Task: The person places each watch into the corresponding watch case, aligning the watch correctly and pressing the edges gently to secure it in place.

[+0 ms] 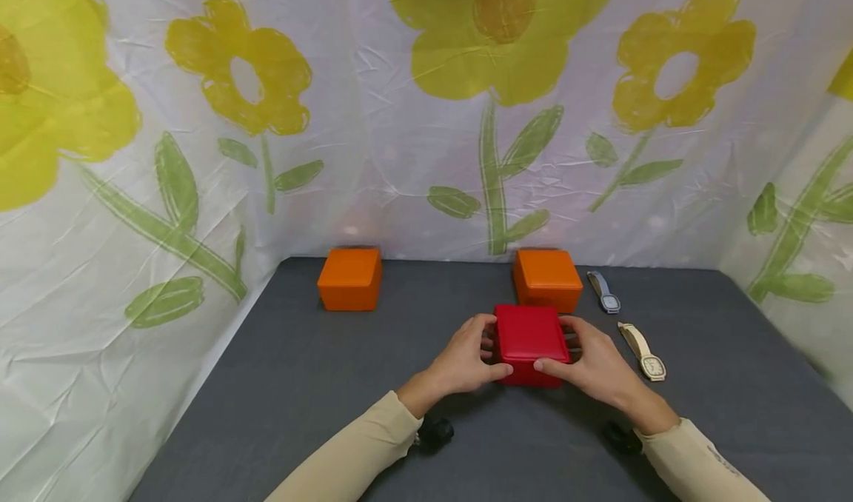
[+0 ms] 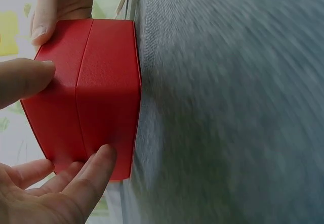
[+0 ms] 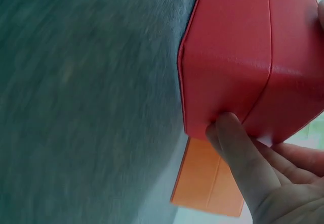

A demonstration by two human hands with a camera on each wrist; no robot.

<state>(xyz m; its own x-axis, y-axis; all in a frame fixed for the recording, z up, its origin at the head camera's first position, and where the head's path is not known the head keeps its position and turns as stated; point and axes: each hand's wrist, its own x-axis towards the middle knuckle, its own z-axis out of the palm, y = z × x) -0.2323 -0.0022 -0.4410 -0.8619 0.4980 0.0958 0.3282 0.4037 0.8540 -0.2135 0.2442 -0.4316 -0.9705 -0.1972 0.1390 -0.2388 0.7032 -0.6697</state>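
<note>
A closed red box (image 1: 531, 333) with a leathery surface and a seam around its sides stands between both hands near the middle of the dark table. My left hand (image 1: 466, 357) grips its left side, thumb at the front and the other fingers along the side wall. On the opposite side my right hand (image 1: 593, 361) holds it likewise, its thumb at the front right upper edge. In the left wrist view the left fingers (image 2: 96, 176) touch the box's side. The right wrist view shows the right fingers (image 3: 238, 145) against the other side wall, low down.
An orange box (image 1: 548, 280) stands just behind the red one, another orange box (image 1: 350, 278) at the back left. To the right lie a watch with a grey-blue strap (image 1: 603, 292) and one with a cream strap (image 1: 643, 351). A flowered curtain (image 1: 360, 117) hangs behind the table.
</note>
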